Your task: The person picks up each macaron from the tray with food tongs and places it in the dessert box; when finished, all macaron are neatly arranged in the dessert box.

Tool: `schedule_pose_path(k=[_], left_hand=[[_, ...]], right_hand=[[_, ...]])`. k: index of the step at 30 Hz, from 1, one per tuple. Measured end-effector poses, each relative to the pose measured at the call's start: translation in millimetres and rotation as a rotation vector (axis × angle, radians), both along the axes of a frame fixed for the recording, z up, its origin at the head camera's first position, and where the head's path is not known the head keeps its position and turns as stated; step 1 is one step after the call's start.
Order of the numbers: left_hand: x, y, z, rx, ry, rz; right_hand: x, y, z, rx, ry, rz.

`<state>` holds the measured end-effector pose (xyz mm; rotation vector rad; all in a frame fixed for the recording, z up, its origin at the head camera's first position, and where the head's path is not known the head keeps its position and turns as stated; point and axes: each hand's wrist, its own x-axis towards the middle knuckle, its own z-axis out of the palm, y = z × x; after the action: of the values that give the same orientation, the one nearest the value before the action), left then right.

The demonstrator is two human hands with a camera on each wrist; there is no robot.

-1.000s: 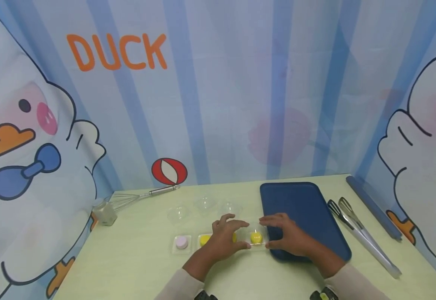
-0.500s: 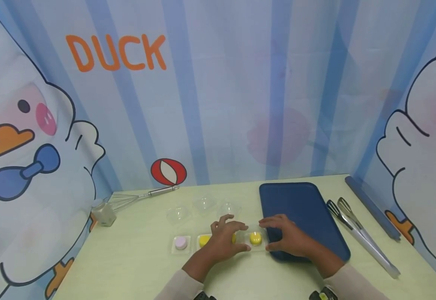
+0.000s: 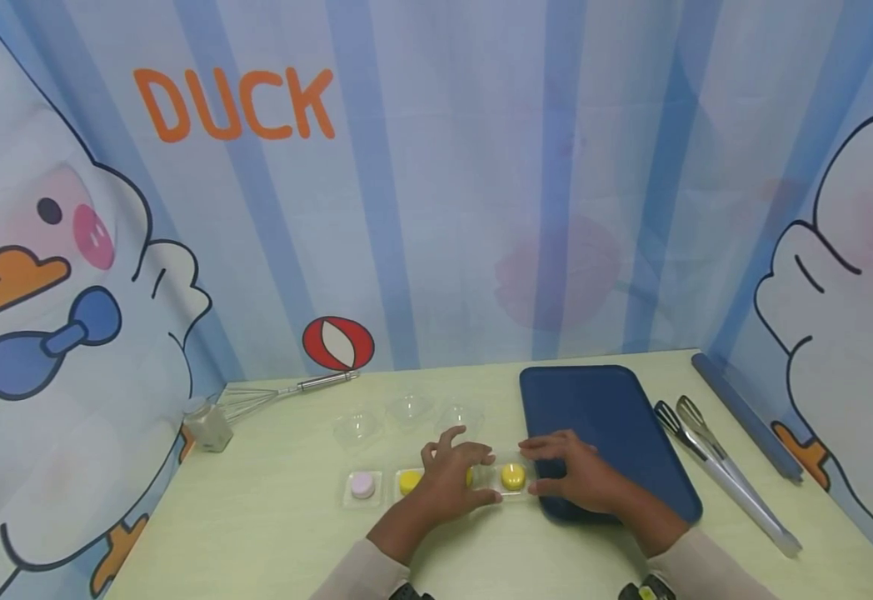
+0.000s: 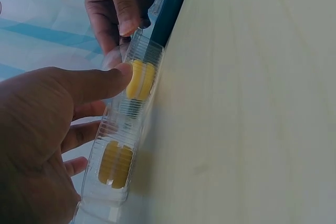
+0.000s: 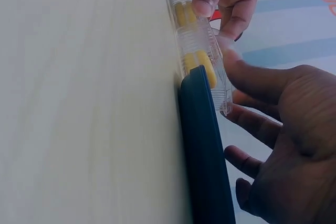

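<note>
Both hands work at a clear plastic box holding a yellow macaron (image 3: 513, 477), at the right end of a row. My left hand (image 3: 447, 479) pinches the left side of its clear lid (image 4: 113, 59), thumb in front and fingers behind. From the right, my right hand (image 3: 579, 472) pinches the lid in the same way. The lid sits close over the box. Beneath the left hand, another yellow macaron (image 4: 115, 163) is partly hidden in the head view. Farther left lie a yellow macaron (image 3: 410, 482) and a pink macaron (image 3: 362, 485), each in a clear base.
Three clear domed lids (image 3: 410, 406) lie behind the row. A dark blue tray (image 3: 594, 400) stands close on the right, its edge beneath the right hand. Metal tongs (image 3: 729, 471) and a grey-blue roll (image 3: 747, 417) lie beyond it. A whisk (image 3: 286, 392) and a small jar (image 3: 209, 425) are back left.
The hands keep nearly the same place around the box. The lid's front edge, which crossed the macaron a second ago, now shows lower, and the fingers have shifted only slightly.
</note>
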<state>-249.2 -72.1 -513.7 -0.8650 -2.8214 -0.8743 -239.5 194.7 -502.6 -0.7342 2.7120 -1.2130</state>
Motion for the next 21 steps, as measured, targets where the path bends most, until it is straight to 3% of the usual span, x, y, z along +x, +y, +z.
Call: schedule_pose_path(k=[9,21], left_hand=[[0.2,1.4,-0.4,-0.053,0.009,0.02],[-2.4,0.4,-0.7,-0.029,0.007,0.023]], right_hand=[[-0.6,-2.0,-0.7,0.038,0.011,-0.036],[-1.7,-2.0,0.7,0.035,0.005,-0.048]])
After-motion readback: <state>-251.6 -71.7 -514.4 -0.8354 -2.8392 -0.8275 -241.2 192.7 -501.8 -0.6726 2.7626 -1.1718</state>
